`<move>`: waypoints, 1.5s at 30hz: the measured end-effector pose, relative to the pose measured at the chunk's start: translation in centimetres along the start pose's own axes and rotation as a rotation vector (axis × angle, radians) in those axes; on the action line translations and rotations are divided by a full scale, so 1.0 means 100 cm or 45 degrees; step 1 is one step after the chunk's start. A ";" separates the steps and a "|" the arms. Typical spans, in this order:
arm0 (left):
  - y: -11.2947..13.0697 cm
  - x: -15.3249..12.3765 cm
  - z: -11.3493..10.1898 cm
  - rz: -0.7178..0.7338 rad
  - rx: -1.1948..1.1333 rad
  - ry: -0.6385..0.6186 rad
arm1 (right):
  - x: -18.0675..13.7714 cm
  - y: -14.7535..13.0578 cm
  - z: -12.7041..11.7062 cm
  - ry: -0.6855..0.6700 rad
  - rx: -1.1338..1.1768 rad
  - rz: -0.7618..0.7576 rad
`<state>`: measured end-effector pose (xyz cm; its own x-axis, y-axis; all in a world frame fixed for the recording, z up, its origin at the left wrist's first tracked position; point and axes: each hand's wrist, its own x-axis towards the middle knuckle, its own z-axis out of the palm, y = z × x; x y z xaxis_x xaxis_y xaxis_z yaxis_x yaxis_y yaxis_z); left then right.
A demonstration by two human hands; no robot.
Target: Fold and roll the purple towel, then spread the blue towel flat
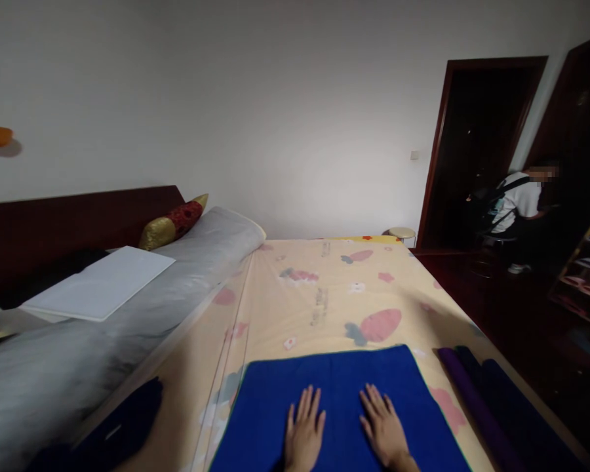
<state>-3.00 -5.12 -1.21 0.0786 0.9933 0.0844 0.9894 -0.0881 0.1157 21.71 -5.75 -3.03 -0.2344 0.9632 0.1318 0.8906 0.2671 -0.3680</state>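
A blue towel (334, 373) lies spread flat on a bed with a cream sheet (314, 288) printed with pink carrots. My left hand (303, 432) rests palm down on the towel, fingers stretched out and together. My right hand (383, 426) lies flat on the towel beside it, fingers slightly spread. Neither hand holds anything.
Dark purple and navy cloths (476, 393) lie at the bed's right edge. A grey plastic-wrapped bolster (128, 301) carries a white sheet (103, 282) and a red-gold pillow (174, 223). Dark fabric (122, 426) lies lower left. A person (518, 203) crouches by the dark doorway.
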 end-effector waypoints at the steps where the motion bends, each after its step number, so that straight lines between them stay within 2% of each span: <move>1: -0.023 0.001 -0.005 -0.146 0.046 0.011 | -0.003 0.024 -0.007 0.027 -0.054 0.119; 4: -0.088 -0.004 -0.020 -0.495 0.174 -0.004 | -0.019 0.096 -0.023 0.093 -0.227 0.399; 6: -0.112 -0.008 -0.025 -0.610 0.216 -0.013 | -0.027 0.121 -0.025 0.124 -0.311 0.496; 7: -0.114 -0.008 -0.026 -0.630 0.227 -0.005 | -0.028 0.123 -0.023 0.152 -0.337 0.518; 9: -0.099 -0.006 -0.023 -0.560 0.215 0.033 | -0.023 0.103 -0.017 0.208 -0.332 0.485; 11: -0.065 0.002 -0.017 -0.331 0.129 0.053 | -0.008 0.059 -0.007 0.194 -0.231 0.326; 14: -0.006 0.024 -0.006 0.074 -0.058 -0.029 | 0.024 -0.017 0.012 0.015 -0.008 -0.052; 16: 0.017 0.041 -0.001 0.191 -0.114 -0.103 | 0.047 -0.048 0.020 -0.089 0.073 -0.250; 17: 0.019 0.049 0.000 0.201 -0.123 -0.122 | 0.057 -0.052 0.022 -0.115 0.086 -0.296; 18: 0.015 0.057 -0.001 0.180 -0.121 -0.126 | 0.066 -0.048 0.020 -0.119 0.080 -0.291; 20: -0.013 0.070 -0.007 0.034 -0.085 -0.098 | 0.078 -0.016 0.012 -0.079 0.014 -0.123; 23: -0.080 0.081 -0.019 -0.343 0.043 -0.069 | 0.077 0.066 -0.007 0.016 -0.171 0.289; 25: -0.119 0.083 -0.024 -0.489 0.119 -0.046 | 0.069 0.119 -0.015 0.092 -0.264 0.368; 27: -0.143 0.083 -0.024 -0.541 0.186 0.009 | 0.059 0.153 -0.014 0.126 -0.333 0.419; 29: -0.151 0.083 -0.021 -0.552 0.225 0.044 | 0.052 0.167 -0.007 0.141 -0.379 0.435; 31: -0.153 0.086 -0.022 -0.553 0.219 0.029 | 0.050 0.167 -0.003 0.138 -0.406 0.430; 34: -0.153 0.094 -0.034 -0.561 0.153 -0.136 | 0.054 0.159 -0.010 0.077 -0.463 0.446; 37: -0.139 0.100 -0.051 -0.614 0.202 -0.263 | 0.069 0.148 -0.029 -0.009 -0.556 0.475; 40: -0.094 0.090 -0.050 -0.627 0.274 -0.178 | 0.085 0.114 -0.032 0.001 -0.602 0.468; 41: -0.073 0.082 -0.041 -0.540 0.262 -0.139 | 0.088 0.094 -0.025 0.039 -0.592 0.434; 43: -0.032 0.061 -0.015 -0.188 0.090 -0.021 | 0.084 0.044 0.001 0.139 -0.520 0.295; 45: -0.002 0.037 0.016 0.060 -0.065 0.032 | 0.067 -0.009 0.036 0.242 -0.332 -0.008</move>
<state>-2.74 -1.26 -2.46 0.1215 0.9859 0.1155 0.9770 -0.1393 0.1615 17.94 0.62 -5.12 -0.1852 0.9318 0.3121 0.9649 0.2326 -0.1218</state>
